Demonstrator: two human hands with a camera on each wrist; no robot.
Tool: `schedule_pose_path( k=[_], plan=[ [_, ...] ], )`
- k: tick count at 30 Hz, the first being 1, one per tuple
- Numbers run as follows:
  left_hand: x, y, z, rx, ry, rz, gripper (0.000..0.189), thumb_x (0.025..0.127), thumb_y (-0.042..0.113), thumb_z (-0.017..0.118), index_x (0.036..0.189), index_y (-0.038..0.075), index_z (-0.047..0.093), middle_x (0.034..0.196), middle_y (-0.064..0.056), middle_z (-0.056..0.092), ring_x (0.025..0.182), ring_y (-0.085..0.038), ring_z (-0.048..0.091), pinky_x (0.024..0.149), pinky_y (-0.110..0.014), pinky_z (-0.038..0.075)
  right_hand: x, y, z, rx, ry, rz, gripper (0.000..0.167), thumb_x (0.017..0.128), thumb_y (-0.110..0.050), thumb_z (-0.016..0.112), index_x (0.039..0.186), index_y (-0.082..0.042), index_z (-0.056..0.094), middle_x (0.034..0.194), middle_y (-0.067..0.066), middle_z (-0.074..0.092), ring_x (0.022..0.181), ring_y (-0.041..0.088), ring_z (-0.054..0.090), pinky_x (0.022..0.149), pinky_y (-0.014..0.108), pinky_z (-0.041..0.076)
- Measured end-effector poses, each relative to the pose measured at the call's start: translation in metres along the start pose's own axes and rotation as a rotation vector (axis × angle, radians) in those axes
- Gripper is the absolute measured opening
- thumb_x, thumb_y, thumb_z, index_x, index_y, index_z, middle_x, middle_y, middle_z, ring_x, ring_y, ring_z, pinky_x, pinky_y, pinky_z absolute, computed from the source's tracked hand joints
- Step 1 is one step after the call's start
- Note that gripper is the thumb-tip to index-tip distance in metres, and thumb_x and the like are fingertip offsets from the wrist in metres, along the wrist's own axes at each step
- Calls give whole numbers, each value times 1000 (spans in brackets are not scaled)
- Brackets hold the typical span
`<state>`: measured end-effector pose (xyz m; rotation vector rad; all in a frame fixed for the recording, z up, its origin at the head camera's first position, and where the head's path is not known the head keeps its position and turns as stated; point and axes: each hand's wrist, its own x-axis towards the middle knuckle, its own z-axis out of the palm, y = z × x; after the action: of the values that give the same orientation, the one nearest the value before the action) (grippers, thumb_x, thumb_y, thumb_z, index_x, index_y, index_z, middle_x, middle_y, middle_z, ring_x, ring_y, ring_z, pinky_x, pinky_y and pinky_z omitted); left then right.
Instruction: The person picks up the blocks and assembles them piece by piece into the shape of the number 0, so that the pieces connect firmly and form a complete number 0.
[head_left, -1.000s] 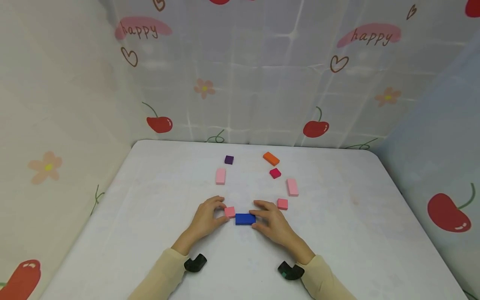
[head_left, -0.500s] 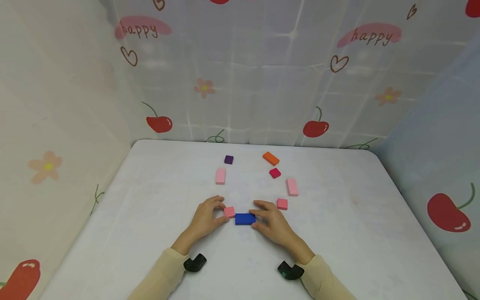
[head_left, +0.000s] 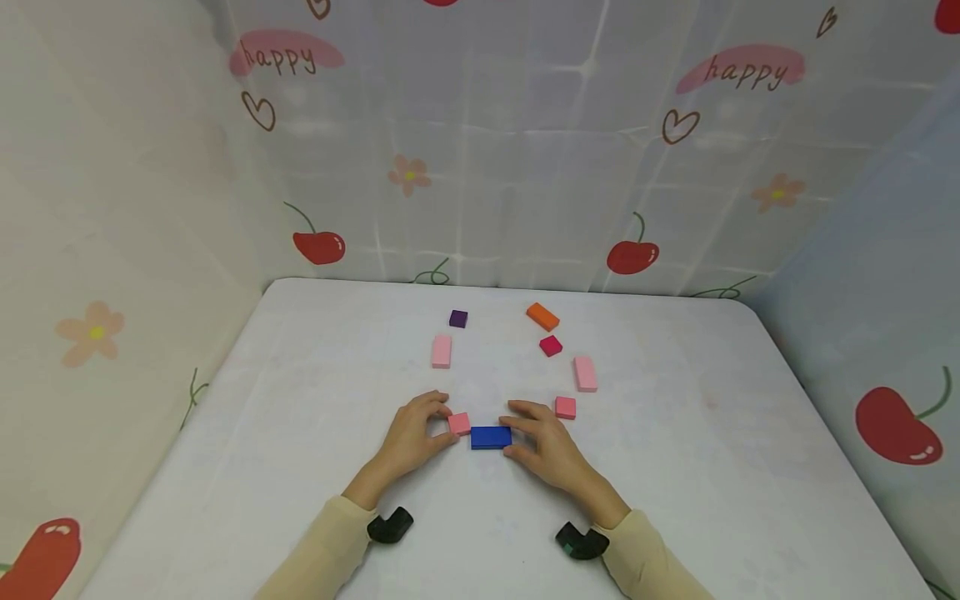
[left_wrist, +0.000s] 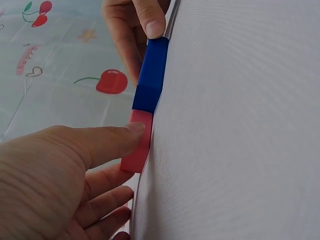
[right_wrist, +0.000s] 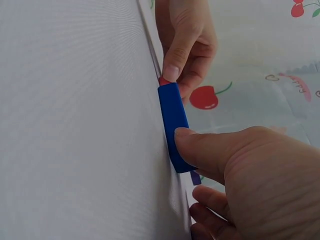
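Observation:
Between thumb and fingers, my left hand [head_left: 415, 431] pinches a small pink block [head_left: 459, 424] on the white table. My right hand [head_left: 549, 443] grips the right end of a longer blue block [head_left: 491, 438], thumb on its near side. The two blocks lie end to end, the pink one set slightly farther back. In the left wrist view the thumb presses the near face of the pink block [left_wrist: 137, 145], whose end meets the blue block [left_wrist: 151, 75]. From the right wrist view, the blue block [right_wrist: 175, 125] hides most of the pink one.
Behind the hands lie a dark purple block [head_left: 458, 319], a light pink block [head_left: 442, 352], an orange block [head_left: 543, 317] and a crimson block [head_left: 551, 346]. Right of them are another light pink block [head_left: 585, 374] and a coral block [head_left: 566, 407]. A printed curtain [head_left: 510, 183] borders the table.

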<state>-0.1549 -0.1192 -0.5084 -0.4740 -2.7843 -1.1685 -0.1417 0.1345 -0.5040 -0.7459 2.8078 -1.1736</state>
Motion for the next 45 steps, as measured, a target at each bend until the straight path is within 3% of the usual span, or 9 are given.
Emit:
schedule_pose_path(
  k=[9,14,17,20,23,30,40,45],
  plan=[
    [-1,-3,2,-27,9,5,23,76,12,82,94,8,69,129,-15,63,130,-36,51,108,-61,35,1,-4,-8,-12,28,-21,49,83,-18,79,128,-8,65,143,14,51,133,32,48,102,50,47],
    [0,-5,3,-25,22,30,23,76,13,82,94,8,69,127,-15,64,129,-35,52,107,-60,36,3,0,-30,-70,179,-42,50,80,-12,80,127,-4,64,137,18,55,125,34,55,96,49,51],
    [0,-5,3,-22,29,38,23,76,12,82,94,7,69,127,-14,64,128,-35,52,107,-60,36,2,8,-44,-91,269,9,49,78,-8,82,123,-1,66,129,18,59,114,33,60,90,47,55],
    [0,-5,3,-23,33,38,24,75,12,83,94,7,69,126,-14,64,128,-35,52,107,-60,36,-1,19,-54,-90,304,85,49,76,-5,82,122,1,66,117,18,61,102,32,63,83,47,57],
    [0,-6,3,-20,36,39,24,75,13,83,94,7,69,126,-14,64,128,-35,53,107,-59,36,-4,28,-61,-73,286,176,49,77,-4,81,123,1,65,109,18,62,91,30,63,78,45,58],
    [0,-6,4,-20,39,42,23,75,12,83,94,7,70,126,-14,65,127,-35,53,107,-60,37,-4,37,-68,-87,137,317,48,81,-8,78,126,0,64,102,15,66,82,20,60,71,29,53],
    [0,-5,3,-27,39,43,24,75,12,83,94,7,70,125,-14,65,128,-35,52,106,-60,36,0,42,-66,-61,100,374,48,80,-10,80,124,0,65,103,14,66,82,18,59,67,21,49],
    [-1,-5,3,-26,38,38,24,75,12,83,95,7,70,126,-14,65,128,-35,52,107,-60,36,2,43,-65,-54,107,365,41,80,-7,79,118,2,67,101,15,67,82,20,61,68,21,51]
  ],
)
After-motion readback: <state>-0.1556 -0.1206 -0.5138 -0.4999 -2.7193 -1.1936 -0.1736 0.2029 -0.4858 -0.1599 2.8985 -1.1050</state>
